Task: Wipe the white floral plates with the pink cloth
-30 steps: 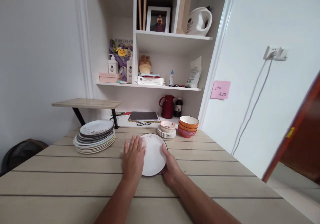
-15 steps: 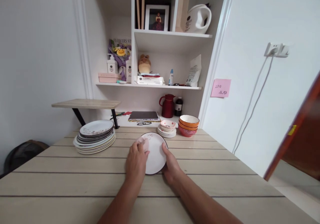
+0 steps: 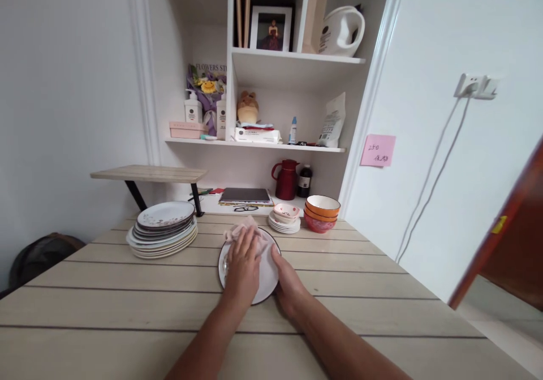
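- Because the plate [image 3: 267, 272] looks like glazed ceramic, it is probably light enough for one hand, but stiff, smooth, slippery if damp and easily chipped at its dark rim.
- It lies near the middle of the desk [image 3: 369, 284], between both hands; whether its underside rests fully on the wood cannot be told.
- The right hand [image 3: 292, 286] pinches the rim at 3 o'clock, thumb on top, the other fingers mostly hidden; that edge seems the sound place to hold, since the face offers nothing to grip.
- The left hand [image 3: 244, 264] lies stretched over the cloth [image 3: 244, 224], pressing it to the plate; soft and thin-looking, the cloth bunches past the rim at 12 o'clock and should follow the palm easily.
- Outward from the plate, with 12 o'clock at the far side, the glasses [image 3: 246, 208] lie at 12, small saucers [image 3: 284, 226] bearing little dishes [image 3: 286, 211] near 1, and stacked bowls [image 3: 322, 216] at 2; lifting that way calls for care.
- Toward 10 o'clock stands a tall plate stack [image 3: 165, 230], partly beneath the raised stand [image 3: 148, 172], whose black leg narrows access from behind.
- Room for moving looks widest from 4 round to 8 o'clock.
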The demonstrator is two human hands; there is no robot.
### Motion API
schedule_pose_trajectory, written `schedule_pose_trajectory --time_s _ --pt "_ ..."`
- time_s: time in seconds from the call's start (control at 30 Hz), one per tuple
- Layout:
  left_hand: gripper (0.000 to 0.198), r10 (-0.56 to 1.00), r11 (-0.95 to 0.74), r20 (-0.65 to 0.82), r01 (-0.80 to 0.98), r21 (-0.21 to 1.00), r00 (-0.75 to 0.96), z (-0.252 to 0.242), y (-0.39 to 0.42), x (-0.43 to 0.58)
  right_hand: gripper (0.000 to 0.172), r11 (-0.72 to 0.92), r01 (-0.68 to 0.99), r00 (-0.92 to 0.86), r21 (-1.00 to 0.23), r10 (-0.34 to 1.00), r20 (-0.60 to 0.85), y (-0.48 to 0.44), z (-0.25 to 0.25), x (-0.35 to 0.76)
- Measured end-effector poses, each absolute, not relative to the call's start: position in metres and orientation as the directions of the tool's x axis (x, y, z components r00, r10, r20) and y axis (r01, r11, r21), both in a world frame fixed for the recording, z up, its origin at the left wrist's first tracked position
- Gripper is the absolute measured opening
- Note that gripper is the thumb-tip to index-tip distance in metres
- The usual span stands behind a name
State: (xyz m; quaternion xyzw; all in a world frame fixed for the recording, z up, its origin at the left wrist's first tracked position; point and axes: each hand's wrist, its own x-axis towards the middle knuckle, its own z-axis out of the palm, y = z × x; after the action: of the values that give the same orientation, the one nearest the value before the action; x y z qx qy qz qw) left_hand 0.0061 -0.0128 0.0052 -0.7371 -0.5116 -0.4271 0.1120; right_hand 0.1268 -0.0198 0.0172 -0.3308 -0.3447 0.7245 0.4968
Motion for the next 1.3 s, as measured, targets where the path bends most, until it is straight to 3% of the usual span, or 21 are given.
schedule_pose_trajectory --time_s 0.13,0.3,0.47,0.67,0.87,1.03,1.3 --pt "0.050 0.609 -0.649 0.717 0.732 0.207 0.338 0.011 -0.017 0.012 0.053 -0.273 -0.581 -0.305 -0.767 0.946 -0.106 -0.015 0.016 0.129" --pt "0.044 0.602 -0.721 0.666 0.659 0.216 0.440 0.014 -0.028 0.020 0.053 -0.356 -0.695 -0.357 -0.625 0.925 -0.131 -0.003 0.014 0.139" --pt "0.038 0.598 -0.692 0.648 0.711 0.122 0.471 0.015 -0.034 0.025 0.065 -0.362 -0.731 -0.336 -0.579 0.929 -0.156 0.009 0.016 0.154" --pt "0.037 0.638 -0.540 0.670 0.841 0.039 0.379 0.012 -0.027 0.020 0.057 -0.192 -0.775 -0.118 -0.602 0.980 -0.160 0.011 0.025 0.164" --pt "0.051 0.696 -0.477 0.642 0.875 0.079 0.321 0.004 -0.019 0.011 0.057 -0.194 -0.709 -0.159 -0.678 0.981 -0.114 0.003 0.027 0.155" --pt "0.063 0.723 -0.454 0.651 0.869 0.195 0.232 -0.009 -0.013 0.005 0.059 -0.222 -0.618 -0.202 -0.755 0.972 -0.120 -0.008 0.026 0.143" --pt "0.062 0.776 -0.452 0.610 0.816 0.360 0.161 -0.004 -0.005 0.000 0.061 -0.307 -0.518 -0.283 -0.798 0.942 -0.179 -0.022 0.020 0.130"
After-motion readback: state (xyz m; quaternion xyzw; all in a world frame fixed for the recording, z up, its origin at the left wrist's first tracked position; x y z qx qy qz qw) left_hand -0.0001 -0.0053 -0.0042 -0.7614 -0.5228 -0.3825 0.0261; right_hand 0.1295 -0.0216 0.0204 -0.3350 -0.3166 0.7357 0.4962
